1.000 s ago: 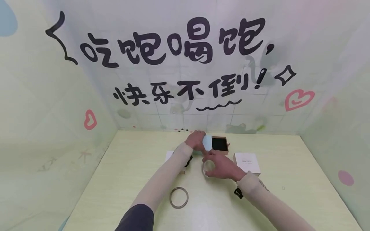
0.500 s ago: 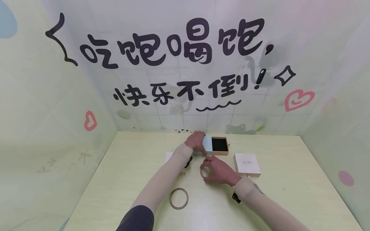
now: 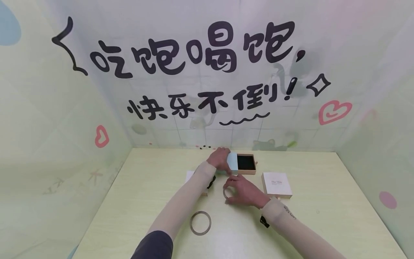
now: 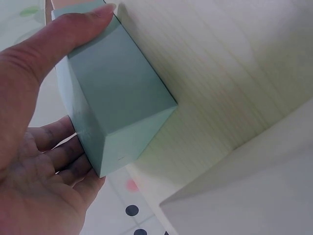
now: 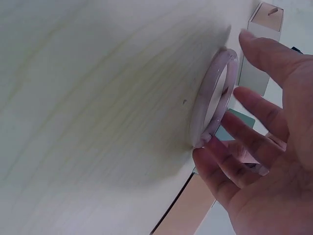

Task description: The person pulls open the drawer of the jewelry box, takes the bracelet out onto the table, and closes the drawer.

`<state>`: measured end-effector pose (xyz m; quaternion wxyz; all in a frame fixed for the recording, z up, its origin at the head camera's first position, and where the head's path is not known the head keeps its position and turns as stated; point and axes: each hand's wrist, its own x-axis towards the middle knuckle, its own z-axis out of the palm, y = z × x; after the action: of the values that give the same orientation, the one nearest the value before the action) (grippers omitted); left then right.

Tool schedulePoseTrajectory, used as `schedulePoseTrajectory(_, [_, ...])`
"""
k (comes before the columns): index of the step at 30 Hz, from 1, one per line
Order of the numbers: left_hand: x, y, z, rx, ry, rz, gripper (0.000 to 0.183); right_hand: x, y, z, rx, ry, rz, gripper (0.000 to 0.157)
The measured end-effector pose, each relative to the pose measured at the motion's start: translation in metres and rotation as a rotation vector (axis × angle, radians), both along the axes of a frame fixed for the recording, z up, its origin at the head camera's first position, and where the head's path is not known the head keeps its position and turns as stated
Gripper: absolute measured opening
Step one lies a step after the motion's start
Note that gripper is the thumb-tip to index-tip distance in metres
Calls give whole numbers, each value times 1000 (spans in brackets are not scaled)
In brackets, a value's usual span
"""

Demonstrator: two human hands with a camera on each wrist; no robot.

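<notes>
My left hand grips a pale blue-green box at the back of the table, thumb over one face and fingers along another. Its drawer, lined in black, stands pulled out to the right. Just in front, a pale translucent bangle lies on the table. My right hand is beside it with the fingers spread, the fingertips right at its rim and the thumb apart from it. A second, greyish bangle lies nearer the front.
A white box with small print stands to the right of the right hand. Another white box is partly hidden under the left forearm. A printed curtain closes off the back and sides of the table.
The right hand has moved slightly left and toward the front with the bangle, and its thumb has come off it. The left hand has stayed on the blue-green box.
</notes>
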<state>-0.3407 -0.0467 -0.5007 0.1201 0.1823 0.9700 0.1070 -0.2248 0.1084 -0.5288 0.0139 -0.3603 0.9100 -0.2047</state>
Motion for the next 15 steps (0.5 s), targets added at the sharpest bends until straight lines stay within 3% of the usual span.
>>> schedulePoseTrajectory(11, [2, -1, 1, -8, -8, 4, 92, 1, 8, 7, -16, 94, 75, 29])
schedulePoseTrajectory(15, [2, 0, 3, -11, -1, -1, 92, -2, 14, 12, -19, 91, 74, 32])
